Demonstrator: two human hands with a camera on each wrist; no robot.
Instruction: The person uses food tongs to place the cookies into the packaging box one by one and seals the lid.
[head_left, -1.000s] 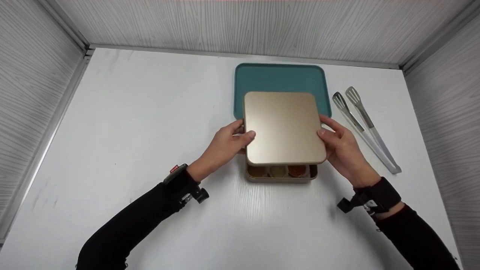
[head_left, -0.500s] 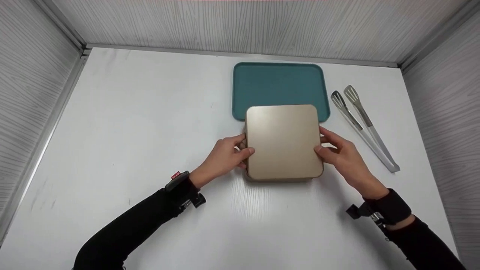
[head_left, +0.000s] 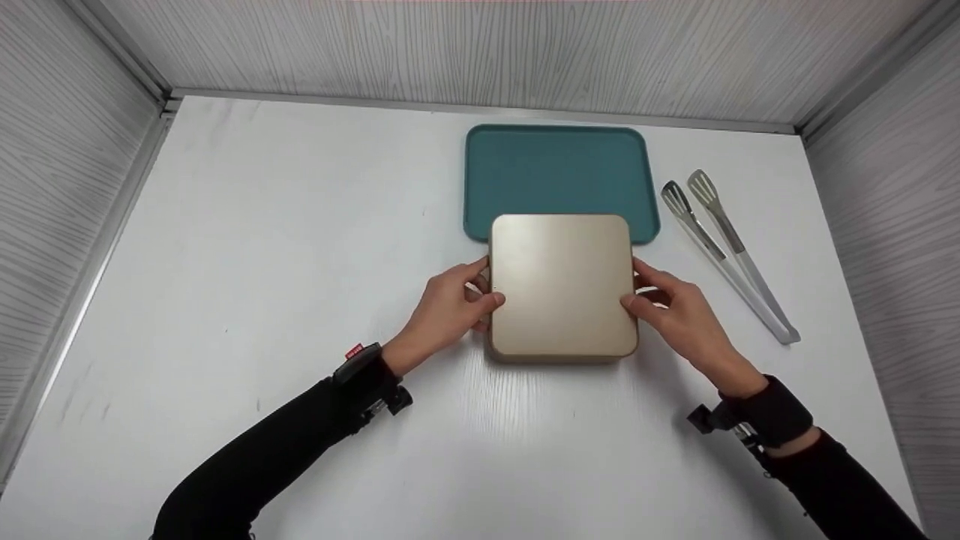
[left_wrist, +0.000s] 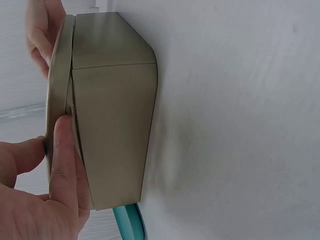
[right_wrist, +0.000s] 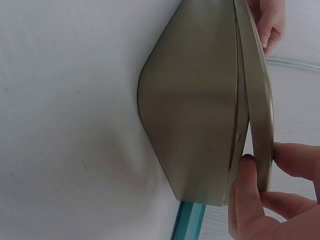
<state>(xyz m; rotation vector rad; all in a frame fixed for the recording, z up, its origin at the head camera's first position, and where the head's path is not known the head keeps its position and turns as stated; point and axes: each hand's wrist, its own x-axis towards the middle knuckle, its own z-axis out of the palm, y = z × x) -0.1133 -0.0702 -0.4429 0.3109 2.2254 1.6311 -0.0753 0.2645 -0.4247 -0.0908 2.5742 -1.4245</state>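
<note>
A gold square lid (head_left: 562, 285) covers a matching tin box (left_wrist: 115, 130), whose contents are hidden under it. The left hand (head_left: 451, 306) holds the lid's left edge, thumb on top and fingers below the rim. At the opposite edge, the right hand (head_left: 675, 311) pinches the lid between thumb and fingers. In the right wrist view the lid sits tilted, with a gap above the box wall (right_wrist: 192, 100) that widens toward the far end by the right fingertips. A thinner gap shows near the left index finger in the left wrist view.
Behind the tin, a teal tray (head_left: 555, 169) lies flat, its front edge partly hidden by the lid. Metal tongs (head_left: 731, 255) with slotted ends rest spread apart to the right. Pale panels (head_left: 480, 56) enclose the white table (head_left: 315, 225) at back and sides.
Both hands have brought the lid down and toward the person onto the tin. The cups of food visible inside earlier are now covered. Lately the lid has shifted slightly left.
</note>
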